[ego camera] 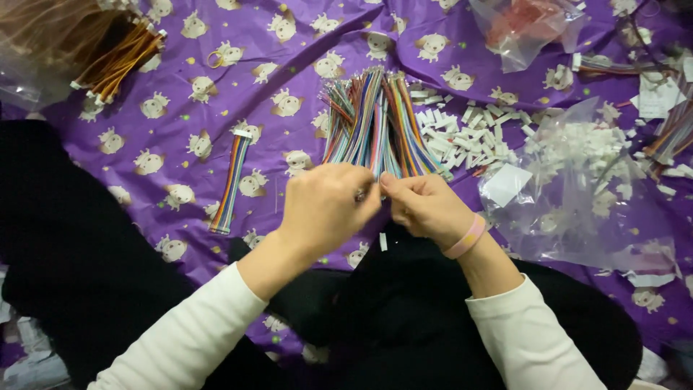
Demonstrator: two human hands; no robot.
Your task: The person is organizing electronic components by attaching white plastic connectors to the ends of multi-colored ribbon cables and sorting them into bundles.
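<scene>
White sleeves lead to left hand (328,206) and right hand (426,206) pinching wire bundle (375,123), fanning away.

Spread beneath and all around the hands: a purple cloth (216,94) printed with small cream cartoon animals and yellow dots, creased into soft folds toward the far side. Lit evenly and brightly from above, with no hard shadows. At the bottom corners, to the left and right of the hands and nearer than them, past the cloth's edge, glimpses of a pale surface (29,354), too blurred to tell what.
</scene>
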